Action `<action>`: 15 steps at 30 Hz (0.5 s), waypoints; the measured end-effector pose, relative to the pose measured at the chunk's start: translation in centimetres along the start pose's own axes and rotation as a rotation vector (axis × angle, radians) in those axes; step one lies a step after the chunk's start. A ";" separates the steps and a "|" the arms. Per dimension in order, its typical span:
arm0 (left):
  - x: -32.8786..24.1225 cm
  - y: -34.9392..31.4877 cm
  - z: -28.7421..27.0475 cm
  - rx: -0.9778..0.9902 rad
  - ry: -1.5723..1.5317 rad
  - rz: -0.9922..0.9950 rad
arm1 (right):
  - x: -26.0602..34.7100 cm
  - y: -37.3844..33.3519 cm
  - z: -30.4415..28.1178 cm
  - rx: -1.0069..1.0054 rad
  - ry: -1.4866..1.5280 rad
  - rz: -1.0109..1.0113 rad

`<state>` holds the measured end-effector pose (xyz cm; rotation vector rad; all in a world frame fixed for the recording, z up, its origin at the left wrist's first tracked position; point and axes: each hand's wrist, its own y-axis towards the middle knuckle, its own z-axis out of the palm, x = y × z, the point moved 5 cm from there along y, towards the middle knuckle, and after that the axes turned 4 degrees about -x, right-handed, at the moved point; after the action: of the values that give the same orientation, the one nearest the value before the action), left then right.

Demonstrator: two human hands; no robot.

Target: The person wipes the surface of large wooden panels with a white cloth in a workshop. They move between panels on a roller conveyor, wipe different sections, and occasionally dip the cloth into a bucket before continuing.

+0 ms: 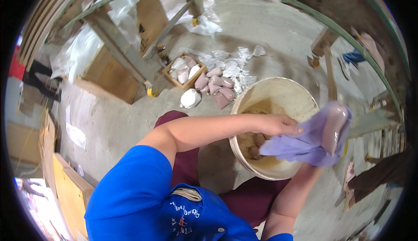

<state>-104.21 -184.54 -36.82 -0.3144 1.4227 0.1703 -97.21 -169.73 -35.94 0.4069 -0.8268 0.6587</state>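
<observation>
My left hand (278, 125) reaches across the top of a big off-white bucket (300, 91), its fingers closed on the edge of a purple cloth (300, 143). Against the cloth lies a shiny, plump, pinkish-brown pouch (335, 128), at the bucket's right side. My right forearm (298, 188) rises to the cloth from below. The cloth and pouch cover my right hand, so its fingers are hidden. Inside the bucket, several brownish rounded pieces (250, 138) show beyond my left hand; their kind is unclear.
Several filled pink pouches (215, 84) lie on the floor beside a wooden box (174, 77) of more pouches. Near them are a white bundle (190, 98) and crumpled clear plastic (235, 64). A caster-wheeled frame (130, 58) stands left. Another person's foot (349, 178) is at right.
</observation>
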 end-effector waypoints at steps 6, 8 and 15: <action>-4.1 -0.7 -0.4 0.122 -0.863 0.208 | 1.2 4.3 -2.7 0.225 -0.662 -0.338; -5.0 -0.6 -0.6 0.151 -0.961 0.346 | 0.3 4.9 -2.9 0.220 -0.653 -0.277; -6.4 -1.2 -1.6 -0.515 0.290 0.725 | -2.3 1.0 3.6 0.186 -0.170 0.200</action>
<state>-106.33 -185.69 -30.52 -0.2321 1.7203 1.1317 -100.95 -171.87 -35.42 0.5589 -0.9793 0.9006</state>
